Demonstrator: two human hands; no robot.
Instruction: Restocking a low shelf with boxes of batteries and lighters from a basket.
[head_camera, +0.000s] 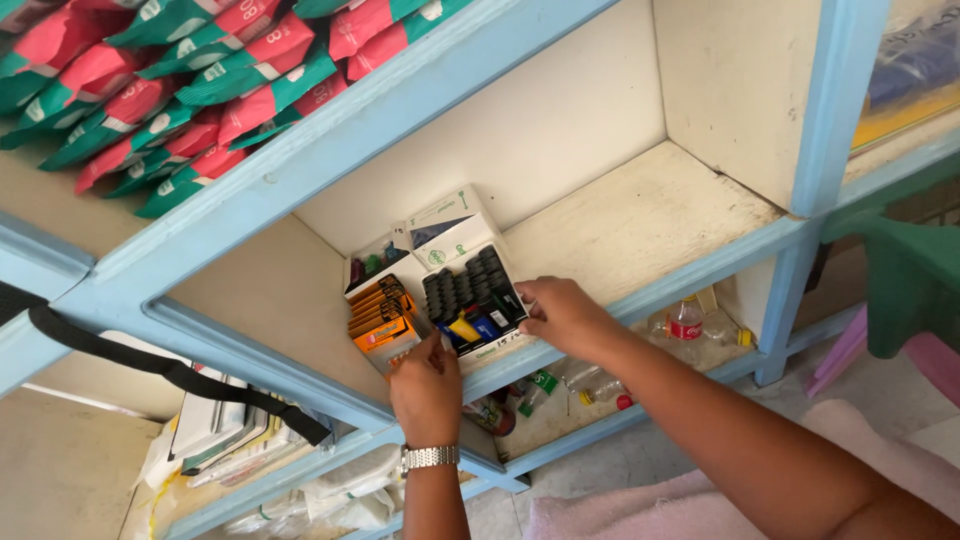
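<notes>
Shelving (420, 110) in pale blue, with one cream compartment, carries everything here: near that compartment's front edge stands one white display box of lighters (478, 300), holding two rows of black-capped lighters, perhaps a dozen, though the far ones blur together. Just left of it sits one orange carton (380, 325) of stacked flat packs, about five showing. The right hand (562, 312) pinches the display box's front right corner, fingers pressed together on it; the left hand (427, 385), with one metal wristwatch (430, 458), touches the orange carton's front with bunched fingertips. Sliding both squarely, low grip and even pressure, would likely keep them from tipping off the edge.
</notes>
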